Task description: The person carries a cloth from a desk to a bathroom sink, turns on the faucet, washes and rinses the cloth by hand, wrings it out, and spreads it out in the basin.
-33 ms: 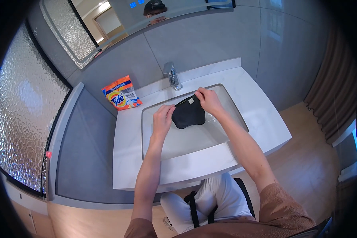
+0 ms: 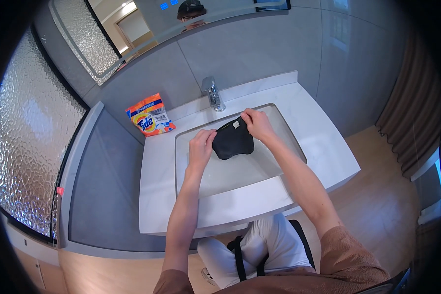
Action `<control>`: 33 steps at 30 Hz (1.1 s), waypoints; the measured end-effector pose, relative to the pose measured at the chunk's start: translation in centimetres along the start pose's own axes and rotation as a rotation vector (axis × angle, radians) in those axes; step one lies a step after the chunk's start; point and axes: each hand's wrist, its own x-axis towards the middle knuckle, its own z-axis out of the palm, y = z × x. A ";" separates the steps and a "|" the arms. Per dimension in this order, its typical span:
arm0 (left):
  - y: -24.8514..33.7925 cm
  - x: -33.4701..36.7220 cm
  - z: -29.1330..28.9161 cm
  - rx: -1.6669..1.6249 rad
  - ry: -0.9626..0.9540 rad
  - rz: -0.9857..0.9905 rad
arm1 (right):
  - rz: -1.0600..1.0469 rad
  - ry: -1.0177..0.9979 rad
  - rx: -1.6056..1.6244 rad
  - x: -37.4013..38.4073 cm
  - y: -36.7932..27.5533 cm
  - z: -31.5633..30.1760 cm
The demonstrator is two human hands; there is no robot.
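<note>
Almost nothing has moved since the earlier frame: both hands keep their places, and only the lower edge of the black cloth (image 2: 233, 143) seems to have shifted very slightly. It is between the hands, over the sink (image 2: 230, 180), its top edge running from one hand to the other. The left hand (image 2: 199, 147) is clamped on the upper left corner, thumb against fingers; the right hand (image 2: 259, 124) pinches the upper right corner, a little farther from the body. Held apart like this, they seem to spread the fabric so its face shows and the rest hangs below. A small pale tag (image 2: 236, 125) sits at the top edge, just beside the right hand. Whether the bottom of the cloth touches the basin, I cannot tell.

Beyond the hands stands the faucet (image 2: 212, 94), apart from both, probably set there so that its spout reaches the basin. An orange packet (image 2: 151, 116) stands on the bench (image 2: 326, 130) beyond and to the left of the left hand, perhaps to keep it clear of splashes.
</note>
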 end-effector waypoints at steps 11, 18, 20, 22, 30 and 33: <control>1.2 -0.2 0.3 -0.061 -0.430 0.047 | 0.088 -0.013 0.013 0.1 1.9 0.0; 0.0 -0.9 0.5 -0.092 -0.438 -0.239 | 0.220 -0.152 0.435 0.2 0.7 0.1; -0.4 -0.9 0.7 -0.101 -0.444 -0.242 | 0.234 -0.161 0.501 0.2 1.5 0.5; -0.6 -0.9 1.1 -0.154 -0.415 -0.247 | 0.098 -0.123 0.652 0.4 2.5 0.9; -2.2 -1.0 0.5 -0.239 -0.342 -0.265 | -0.032 -0.242 0.449 0.3 1.8 0.9; -2.0 -1.2 0.7 -0.279 -0.331 -0.233 | -0.040 -0.221 0.365 0.2 1.5 0.5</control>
